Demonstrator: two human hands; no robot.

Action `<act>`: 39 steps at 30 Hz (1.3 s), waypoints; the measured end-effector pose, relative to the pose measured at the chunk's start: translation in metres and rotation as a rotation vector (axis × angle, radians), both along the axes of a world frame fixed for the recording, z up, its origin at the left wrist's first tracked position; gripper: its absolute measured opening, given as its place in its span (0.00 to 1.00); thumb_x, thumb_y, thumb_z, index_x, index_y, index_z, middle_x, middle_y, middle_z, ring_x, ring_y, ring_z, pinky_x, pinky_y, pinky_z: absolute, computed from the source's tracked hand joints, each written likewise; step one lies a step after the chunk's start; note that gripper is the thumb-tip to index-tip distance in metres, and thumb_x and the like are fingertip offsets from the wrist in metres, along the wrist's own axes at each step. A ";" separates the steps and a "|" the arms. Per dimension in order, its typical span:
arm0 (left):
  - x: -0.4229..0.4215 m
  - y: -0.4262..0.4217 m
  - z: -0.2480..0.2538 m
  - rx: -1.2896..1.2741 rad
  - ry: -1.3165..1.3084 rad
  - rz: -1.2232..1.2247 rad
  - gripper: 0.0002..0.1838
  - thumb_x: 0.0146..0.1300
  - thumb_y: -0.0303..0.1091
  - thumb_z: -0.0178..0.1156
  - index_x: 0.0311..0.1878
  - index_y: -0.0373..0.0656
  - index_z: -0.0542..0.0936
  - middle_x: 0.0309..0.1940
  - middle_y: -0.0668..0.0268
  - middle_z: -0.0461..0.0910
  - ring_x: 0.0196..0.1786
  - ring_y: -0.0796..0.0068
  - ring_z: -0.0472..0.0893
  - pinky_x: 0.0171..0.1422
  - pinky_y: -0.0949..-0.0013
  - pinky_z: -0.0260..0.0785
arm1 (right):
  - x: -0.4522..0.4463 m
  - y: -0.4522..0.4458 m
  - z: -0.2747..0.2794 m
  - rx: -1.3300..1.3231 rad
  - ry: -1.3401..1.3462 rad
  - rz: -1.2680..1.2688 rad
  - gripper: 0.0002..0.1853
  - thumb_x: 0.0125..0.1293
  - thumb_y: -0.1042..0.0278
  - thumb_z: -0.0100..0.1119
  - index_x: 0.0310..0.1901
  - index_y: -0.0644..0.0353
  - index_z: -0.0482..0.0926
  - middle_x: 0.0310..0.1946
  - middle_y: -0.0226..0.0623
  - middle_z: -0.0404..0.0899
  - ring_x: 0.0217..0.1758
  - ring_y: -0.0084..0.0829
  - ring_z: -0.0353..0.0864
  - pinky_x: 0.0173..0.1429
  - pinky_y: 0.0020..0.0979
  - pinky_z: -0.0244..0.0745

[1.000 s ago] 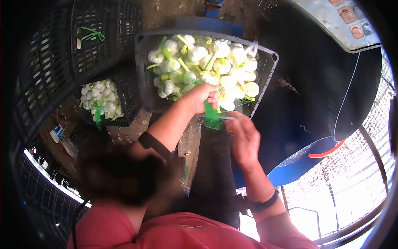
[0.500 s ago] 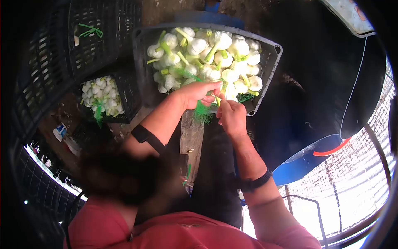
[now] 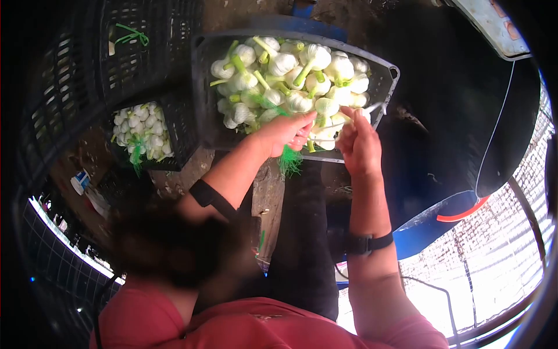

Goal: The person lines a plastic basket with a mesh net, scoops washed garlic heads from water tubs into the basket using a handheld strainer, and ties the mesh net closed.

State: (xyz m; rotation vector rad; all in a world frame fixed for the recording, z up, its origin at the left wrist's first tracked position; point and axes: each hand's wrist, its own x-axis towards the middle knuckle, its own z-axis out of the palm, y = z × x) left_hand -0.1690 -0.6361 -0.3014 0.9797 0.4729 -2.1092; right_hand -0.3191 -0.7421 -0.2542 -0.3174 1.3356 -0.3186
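My left hand (image 3: 288, 135) is closed on the gathered green netting (image 3: 289, 160), whose loose end hangs below the fist at the crate's near edge. White garlic bulbs (image 3: 299, 102) with cut green stems fill a grey plastic crate (image 3: 203, 93); part of the green netting lies over them. To the right, my right hand (image 3: 359, 145) pinches a thin pale strand (image 3: 330, 126) that runs across to my left hand. A whitish tip of it sticks up beyond the fingers over the crate's right side.
Left of the grey crate, a smaller black crate (image 3: 174, 131) holds more garlic and green netting. Tall black crates (image 3: 131, 70) stand at the upper left, one with a green tie (image 3: 132, 36). A dark and blue round container (image 3: 442, 145) is on the right.
My right hand has moved up and to the right, away from my left hand, with the pale strand now stretched between them. My left hand keeps its hold on the netting.
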 end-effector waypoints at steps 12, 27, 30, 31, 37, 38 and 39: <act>-0.032 0.018 -0.017 0.252 -0.023 0.303 0.16 0.66 0.46 0.49 0.35 0.43 0.74 0.21 0.70 0.67 0.25 0.80 0.68 0.31 0.74 0.64 | 0.071 0.050 0.047 -1.259 -0.213 0.917 0.06 0.58 0.70 0.55 0.29 0.63 0.78 0.29 0.39 0.75 0.33 0.40 0.75 0.39 0.36 0.72; -0.051 -0.029 0.022 0.279 0.371 1.250 0.10 0.60 0.30 0.46 0.23 0.48 0.63 0.19 0.75 0.57 0.16 0.81 0.54 0.23 0.75 0.47 | 0.013 0.138 -0.041 0.484 -0.689 -0.612 0.24 0.65 0.60 0.48 0.59 0.65 0.65 0.46 0.38 0.73 0.50 0.34 0.72 0.56 0.34 0.70; -0.054 -0.032 0.019 0.313 0.510 1.370 0.10 0.59 0.29 0.46 0.22 0.48 0.62 0.19 0.75 0.57 0.16 0.81 0.53 0.23 0.75 0.46 | 0.035 0.129 -0.010 0.522 -0.368 -0.669 0.28 0.64 0.53 0.44 0.60 0.64 0.65 0.40 0.38 0.73 0.44 0.35 0.74 0.51 0.35 0.73; -0.054 -0.036 0.023 0.353 0.468 1.405 0.12 0.59 0.29 0.46 0.20 0.49 0.61 0.18 0.75 0.57 0.16 0.81 0.53 0.23 0.75 0.46 | 0.038 0.132 -0.013 0.547 -0.756 -0.702 0.28 0.64 0.52 0.44 0.60 0.62 0.65 0.39 0.38 0.73 0.39 0.34 0.74 0.46 0.33 0.74; -0.050 -0.031 0.021 0.320 0.555 1.331 0.12 0.59 0.29 0.47 0.20 0.49 0.61 0.17 0.75 0.56 0.15 0.81 0.53 0.23 0.75 0.47 | 0.049 0.141 -0.019 0.661 -0.382 -0.550 0.28 0.67 0.49 0.47 0.64 0.54 0.62 0.44 0.35 0.74 0.29 0.29 0.71 0.34 0.24 0.70; -0.050 -0.030 0.022 0.328 0.553 1.328 0.12 0.59 0.29 0.47 0.20 0.49 0.61 0.17 0.75 0.56 0.15 0.81 0.53 0.23 0.75 0.47 | 0.047 0.147 -0.018 0.612 -0.490 -0.549 0.27 0.67 0.50 0.47 0.64 0.52 0.62 0.51 0.31 0.72 0.32 0.30 0.73 0.34 0.26 0.71; -0.051 -0.031 0.021 0.336 0.561 1.342 0.12 0.59 0.29 0.47 0.20 0.49 0.60 0.17 0.75 0.56 0.15 0.81 0.53 0.23 0.75 0.47 | 0.044 0.150 -0.018 0.559 -0.595 -0.541 0.25 0.68 0.51 0.48 0.64 0.50 0.62 0.59 0.27 0.69 0.36 0.31 0.76 0.34 0.27 0.72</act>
